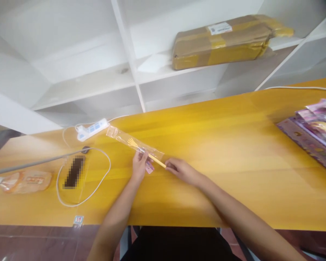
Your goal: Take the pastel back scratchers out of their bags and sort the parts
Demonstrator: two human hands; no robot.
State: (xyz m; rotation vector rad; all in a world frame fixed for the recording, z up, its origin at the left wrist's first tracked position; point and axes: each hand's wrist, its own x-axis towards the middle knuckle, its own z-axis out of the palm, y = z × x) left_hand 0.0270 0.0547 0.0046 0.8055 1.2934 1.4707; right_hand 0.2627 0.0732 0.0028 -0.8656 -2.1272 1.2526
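Our L hand has a closed grip near the middle of the yellow back scratcher, thumb on top; our R hand pinches the handle's end btwn thumb & fingertips. So 2 grips on 1 thin stick, held just above or on the table, can't tell which. The hand-shaped head points up-left, inside or under the clear wrapper; can't tell exactly. A pink tag hangs by our L fingers.

To handle it well, we'd pull straight along the handle, no twist, w/ the L hand pinning the film rather than the stick; thin handle may bend if our 2 hands fight each other. Mind the prongs: they'd probably snag film. Don't crease the tag.

Farther out: wrapper's far end is near the power strip, so we'd draw toward us, not that way. Cable loop & bottle sit L, purple packs well apart R.
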